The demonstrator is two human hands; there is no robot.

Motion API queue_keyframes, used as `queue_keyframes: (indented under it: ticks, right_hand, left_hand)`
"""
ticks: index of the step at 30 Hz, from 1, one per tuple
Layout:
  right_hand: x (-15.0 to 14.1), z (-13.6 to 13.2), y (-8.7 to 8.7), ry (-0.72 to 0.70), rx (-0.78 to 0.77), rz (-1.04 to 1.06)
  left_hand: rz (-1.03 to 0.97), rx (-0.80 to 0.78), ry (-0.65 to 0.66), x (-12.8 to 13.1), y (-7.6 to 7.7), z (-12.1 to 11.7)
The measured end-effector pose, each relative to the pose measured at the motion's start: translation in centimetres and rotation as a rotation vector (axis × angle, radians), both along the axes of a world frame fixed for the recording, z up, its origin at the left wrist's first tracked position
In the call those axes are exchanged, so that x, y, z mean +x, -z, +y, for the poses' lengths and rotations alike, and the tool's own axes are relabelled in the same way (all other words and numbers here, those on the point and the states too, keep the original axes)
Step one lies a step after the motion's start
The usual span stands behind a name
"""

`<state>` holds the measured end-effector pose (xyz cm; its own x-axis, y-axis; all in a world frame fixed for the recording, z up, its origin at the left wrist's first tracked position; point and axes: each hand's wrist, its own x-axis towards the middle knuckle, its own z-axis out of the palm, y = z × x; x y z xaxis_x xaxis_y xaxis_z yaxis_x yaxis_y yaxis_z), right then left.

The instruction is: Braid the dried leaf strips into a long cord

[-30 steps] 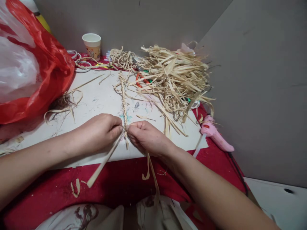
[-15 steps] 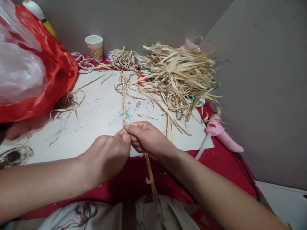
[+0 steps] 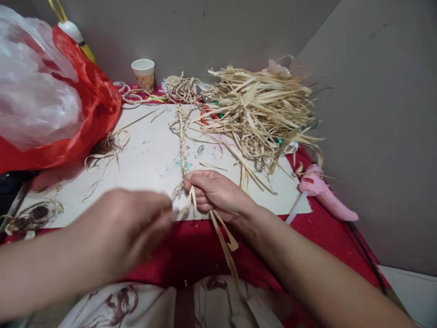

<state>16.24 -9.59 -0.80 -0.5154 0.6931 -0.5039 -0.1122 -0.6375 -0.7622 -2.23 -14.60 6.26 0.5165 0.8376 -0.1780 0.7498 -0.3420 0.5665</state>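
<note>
A thin straw braid [image 3: 182, 141] runs down the white board toward me. My right hand [image 3: 216, 193] is closed around its near end, thumb on top. Loose straw strands [image 3: 225, 248] trail from under that hand over the table edge to my lap. At the thumb, a short folded strand [image 3: 191, 199] sticks out to the left. My left hand [image 3: 136, 223], smeared by motion, is apart from the right with its fingers curled. A blurred strand end leads to its fingertips, which appear to pinch it.
A heap of dry straw [image 3: 262, 105] lies at the back right, with orange-handled scissors [image 3: 208, 116] partly under it. A pink glue gun [image 3: 327, 193] rests on the red cloth at right. At left are a red plastic bag [image 3: 105, 109] and a paper cup [image 3: 143, 75].
My left hand has pulled away from the braid to the left and toward me. My right hand stays on the braid's end. The view has shifted slightly.
</note>
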Motion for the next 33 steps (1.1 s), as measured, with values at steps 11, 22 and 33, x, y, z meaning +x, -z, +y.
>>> queue_keyframes:
  ticks: [11,22,33]
  right_hand:
    - [0.1,0.4,0.1,-0.059,0.027,0.017]
    - [0.5,0.5,0.5,-0.148,0.454,-0.342]
    - [0.6,0.5,0.1,-0.269,0.883,-0.599]
  left_hand:
    - [-0.806,-0.872,-0.405,3.2,5.1,5.5]
    - [-0.377,-0.427,-0.133,2.0,5.2,6.8]
    - [-0.597,-0.889,-0.256,1.8,5.8,7.5]
